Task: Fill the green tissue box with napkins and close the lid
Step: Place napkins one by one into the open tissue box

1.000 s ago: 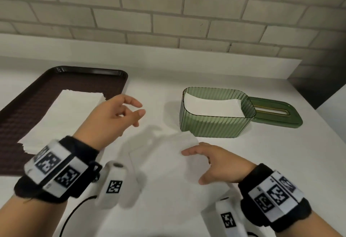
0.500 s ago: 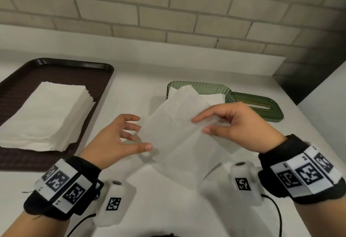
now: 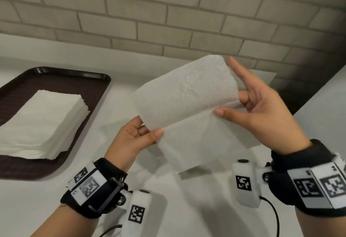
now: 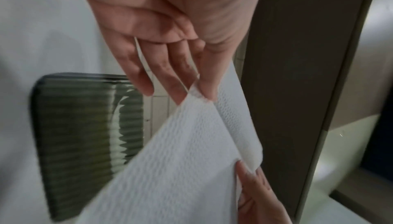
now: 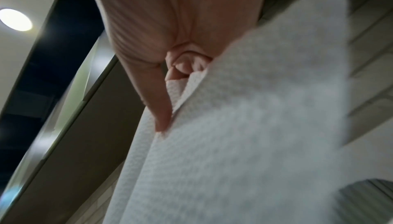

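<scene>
A single napkin point(image 3: 189, 113), which lay flat on the white counter point(image 3: 37, 208) a second ago under the right hand alone, has been lifted clear of it and is now held up in the air between both hands, raised further than half a second ago. The left hand point(image 3: 131, 141) pinches the lower left end of the crease between thumb and fingers; the right hand point(image 3: 262, 109) pinches the opposite end with the thumb, the index finger being stretched out straight and free. The sheet is thereby bent along its middle line, the upper half curling forward, so a fold is judged to be in progress before the sheet is placed in the green tissue box point(image 4: 80, 136). That box is hidden behind the sheet in the head view and is seen only from the wrists, ribbed, translucent and round-cornered, standing on the counter beyond the hands; its lid cannot be seen. The paper is thin, soft and embossed with a fine dimpled pattern. A square stack of napkins point(image 3: 41, 122) rests on a dark textured tray point(image 3: 84, 79) at the left.
</scene>
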Motion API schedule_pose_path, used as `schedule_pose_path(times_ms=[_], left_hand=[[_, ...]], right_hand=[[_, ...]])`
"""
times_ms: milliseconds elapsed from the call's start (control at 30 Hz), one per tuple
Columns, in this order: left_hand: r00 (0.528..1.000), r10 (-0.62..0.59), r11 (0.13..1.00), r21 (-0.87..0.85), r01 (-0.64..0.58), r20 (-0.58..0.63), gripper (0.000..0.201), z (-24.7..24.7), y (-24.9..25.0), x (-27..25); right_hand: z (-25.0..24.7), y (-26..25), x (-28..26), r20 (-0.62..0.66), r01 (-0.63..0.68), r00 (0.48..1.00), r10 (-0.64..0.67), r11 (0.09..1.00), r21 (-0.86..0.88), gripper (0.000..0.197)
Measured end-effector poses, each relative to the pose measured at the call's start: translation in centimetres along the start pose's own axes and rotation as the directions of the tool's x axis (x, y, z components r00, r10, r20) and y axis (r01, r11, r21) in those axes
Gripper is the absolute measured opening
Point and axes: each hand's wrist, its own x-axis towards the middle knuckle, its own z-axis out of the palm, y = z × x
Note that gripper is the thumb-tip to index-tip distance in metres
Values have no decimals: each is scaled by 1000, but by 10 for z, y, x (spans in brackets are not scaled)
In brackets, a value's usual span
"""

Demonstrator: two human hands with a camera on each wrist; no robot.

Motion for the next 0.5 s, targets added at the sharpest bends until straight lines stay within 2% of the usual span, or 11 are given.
schedule_pose_path(times_ms=[67,100,133,200,233,333,400,467,500], left_hand=[[992,117,991,63,-115,-40,33,4,7,1],[982,182,976,129,-174,-55,25,8,11,2],[968,244,955,185,-230,-54,24,11,14,2],[946,323,913,271,-304,-27,39,15,18,1],[935,354,895,298,-333,-17,41,17,20,-1],[928,372,881,316,-352,-5,24,20,24,-4],[938,341,893,334,-303,-58,37,19,23,-3],[941,321,895,358,-265,-108,55,21,25,-5],[944,306,902,354,-245,-126,58,22,25,-6]], right_hand=[[0,10,-5,-73,-5,997,8,999,39,80],[0,16,-7,-108,1,994,2,1000,25,67],[2,21,-9,-145,5,989,-4,1000,3,52],[4,33,-14,-210,-27,977,26,1000,0,33],[6,38,-17,-224,-45,973,50,999,28,31],[8,49,-25,-198,-75,976,93,993,94,39],[6,57,-30,-169,-70,981,98,984,163,47],[8,60,-34,-162,-108,974,157,955,275,47],[9,61,-36,-159,-144,966,204,934,328,48]])
